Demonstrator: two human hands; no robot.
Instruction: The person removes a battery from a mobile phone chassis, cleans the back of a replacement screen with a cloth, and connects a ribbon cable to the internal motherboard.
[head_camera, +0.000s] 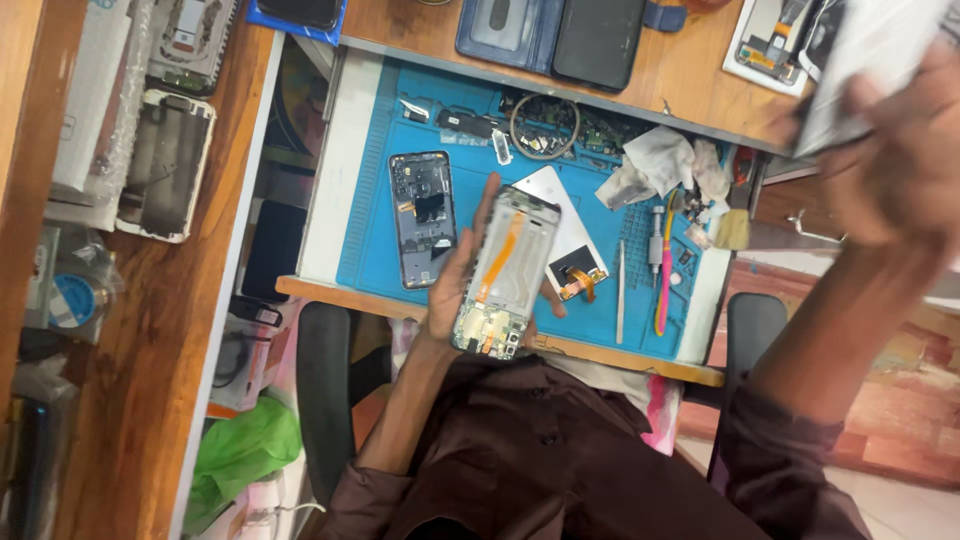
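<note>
Cradling the opened phone frame (503, 272) at centre frame, our left hand (455, 275) is clamped along its edges, above the blue mat (365, 220). It looks light, stiff, fragile: grip the rim, never the orange ribbon. Our right hand (895, 150), upper right, grips a blurred white box (868, 62).

Bare blue mat (365, 230) beside opened phone (422, 218)

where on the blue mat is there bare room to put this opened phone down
Bare blue work mat shows left of the dark opened phone body, and along the near edge by the silver tweezers. The far side is crowded: wire ring, small parts, crumpled white cloth.
</note>
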